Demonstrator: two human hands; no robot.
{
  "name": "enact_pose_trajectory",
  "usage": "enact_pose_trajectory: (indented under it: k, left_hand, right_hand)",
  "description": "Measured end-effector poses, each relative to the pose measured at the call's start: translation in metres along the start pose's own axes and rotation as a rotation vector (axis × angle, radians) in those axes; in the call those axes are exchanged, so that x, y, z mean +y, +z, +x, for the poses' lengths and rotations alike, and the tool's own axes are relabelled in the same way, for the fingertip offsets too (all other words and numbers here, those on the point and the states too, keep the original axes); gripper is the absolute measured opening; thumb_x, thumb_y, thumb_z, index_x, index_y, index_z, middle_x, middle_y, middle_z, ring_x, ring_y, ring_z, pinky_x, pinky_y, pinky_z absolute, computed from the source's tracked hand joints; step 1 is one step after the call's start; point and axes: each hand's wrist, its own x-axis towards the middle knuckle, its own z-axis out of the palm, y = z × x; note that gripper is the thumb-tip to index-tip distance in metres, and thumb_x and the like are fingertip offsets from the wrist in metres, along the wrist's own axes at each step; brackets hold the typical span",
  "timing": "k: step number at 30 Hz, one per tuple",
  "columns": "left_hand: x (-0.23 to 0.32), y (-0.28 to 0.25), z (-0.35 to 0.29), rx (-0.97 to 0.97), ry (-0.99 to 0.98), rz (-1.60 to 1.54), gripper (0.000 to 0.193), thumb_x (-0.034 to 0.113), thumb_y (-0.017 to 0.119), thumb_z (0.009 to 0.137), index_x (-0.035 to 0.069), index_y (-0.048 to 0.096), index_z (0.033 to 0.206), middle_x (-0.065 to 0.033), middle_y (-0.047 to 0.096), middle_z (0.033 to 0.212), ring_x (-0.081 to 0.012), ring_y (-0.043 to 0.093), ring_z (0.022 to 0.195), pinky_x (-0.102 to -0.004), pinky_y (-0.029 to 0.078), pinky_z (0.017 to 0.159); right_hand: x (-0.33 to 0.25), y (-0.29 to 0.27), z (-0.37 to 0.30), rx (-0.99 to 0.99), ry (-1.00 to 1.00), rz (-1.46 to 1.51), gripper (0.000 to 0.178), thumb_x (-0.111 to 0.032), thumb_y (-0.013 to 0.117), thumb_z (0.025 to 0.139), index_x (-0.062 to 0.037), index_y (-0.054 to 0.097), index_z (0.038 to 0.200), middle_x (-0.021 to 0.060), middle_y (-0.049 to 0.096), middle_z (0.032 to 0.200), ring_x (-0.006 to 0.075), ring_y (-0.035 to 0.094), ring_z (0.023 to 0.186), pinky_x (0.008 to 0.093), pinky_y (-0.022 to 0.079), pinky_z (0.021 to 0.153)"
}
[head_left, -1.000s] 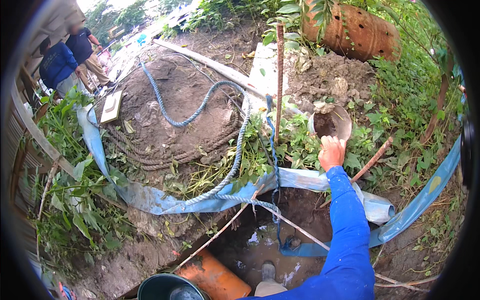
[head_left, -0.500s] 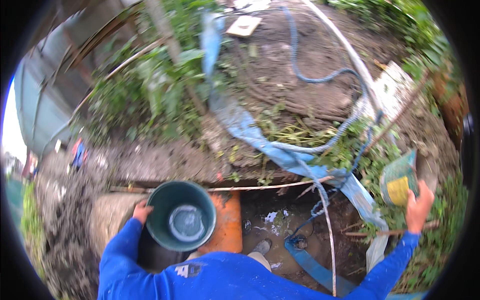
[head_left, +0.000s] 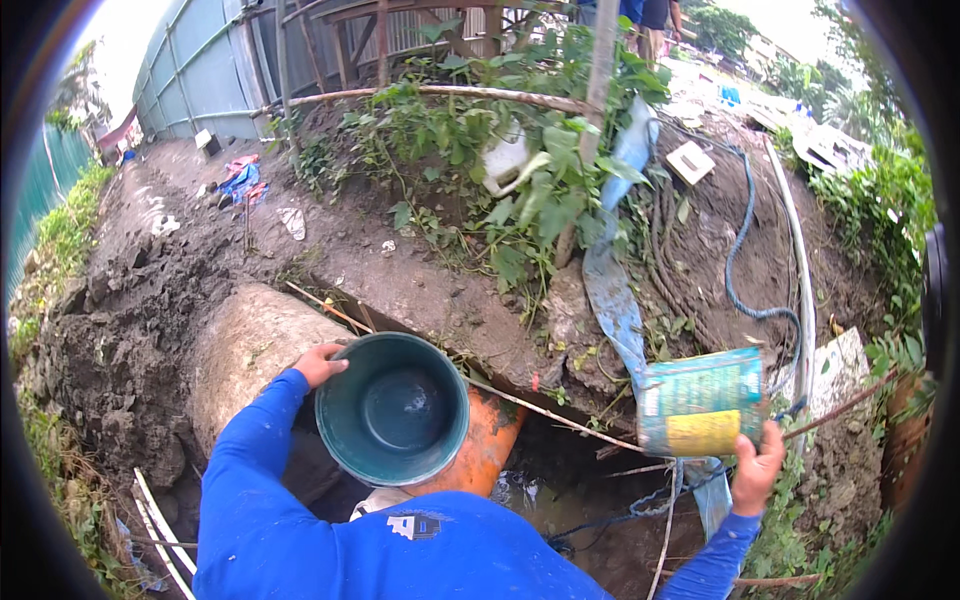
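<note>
My left hand (head_left: pixel 320 366) grips the left rim of a dark green plastic bucket (head_left: pixel 388 374), thumb over the edge. Its mouth tilts up toward me, and a shiny patch shows on the bottom. Below the bucket lies an orange surface (head_left: pixel 493 435), partly covered by it. On the right, my right hand (head_left: pixel 758 472) holds a teal can (head_left: pixel 700 385) with a yellow patch by its near right end. The can lies sideways in the air, slightly blurred, above the muddy water (head_left: pixel 530 490) of the pit. What the can contains is hidden.
A thin stick (head_left: pixel 550 413) spans the pit's far edge. Left of the bucket lies a rounded concrete surface (head_left: pixel 255 335). Blue rope (head_left: pixel 742 260), a pale pole (head_left: pixel 795 270) and blue sheeting (head_left: pixel 612 290) lie on the bank. Leafy plants (head_left: pixel 540 200) stand ahead; people stand far off.
The view has swung up and left. My right hand has brought the can inward, closer to the bucket, and turned it on its side. My left hand keeps its hold on the bucket.
</note>
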Motion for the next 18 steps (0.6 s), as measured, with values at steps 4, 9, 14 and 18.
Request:
enact_pose_trajectory:
  k: [4, 9, 14, 18]
  left_hand:
    - [0.041, -0.065, -0.026, 0.003, -0.011, -0.222, 0.041, 0.017, 0.07, 0.107, -0.001, 0.068, 0.144, -0.0085, 0.078, 0.123, -0.0176, 0.073, 0.11, -0.0375, 0.059, 0.1]
    - [0.035, -0.192, -0.041, 0.056, 0.087, -0.377, 0.045, 0.018, 0.064, 0.11, -0.002, 0.061, 0.15, -0.0072, 0.076, 0.124, -0.015, 0.073, 0.106, -0.0334, 0.06, 0.096]
    - [0.009, -0.278, -0.068, 0.159, 0.168, -0.597, 0.051, 0.025, 0.065, 0.109, -0.003, 0.058, 0.151, -0.0113, 0.074, 0.128, -0.017, 0.075, 0.105, -0.0327, 0.063, 0.09]
    - [-0.006, -0.329, -0.099, 0.241, 0.162, -0.575, 0.057, 0.031, 0.067, 0.107, -0.002, 0.057, 0.152, -0.0119, 0.074, 0.131, -0.0193, 0.074, 0.106, -0.0347, 0.062, 0.094]
  right_hand:
    - [-0.024, 0.155, 0.015, -0.186, 0.121, 0.285, 0.02, 0.002, 0.066, 0.101, 0.0003, 0.068, 0.121, 0.0034, 0.07, 0.114, 0.011, 0.063, 0.103, 0.0299, 0.052, 0.094]
    - [-0.019, 0.357, 0.038, -0.244, 0.265, 0.581, 0.022, 0.001, 0.064, 0.105, 0.0022, 0.068, 0.127, 0.0054, 0.073, 0.119, 0.0124, 0.067, 0.106, 0.0307, 0.052, 0.098]
    - [-0.026, 0.551, 0.057, -0.333, 0.344, 0.918, 0.027, -0.01, 0.062, 0.112, 0.0022, 0.066, 0.135, 0.0102, 0.074, 0.132, 0.0212, 0.07, 0.12, 0.0387, 0.053, 0.109]
    - [-0.054, 0.688, 0.053, -0.432, 0.51, 1.376, 0.04, -0.022, 0.053, 0.117, -0.0002, 0.058, 0.15, 0.0141, 0.066, 0.152, 0.0318, 0.063, 0.14, 0.0538, 0.045, 0.123]
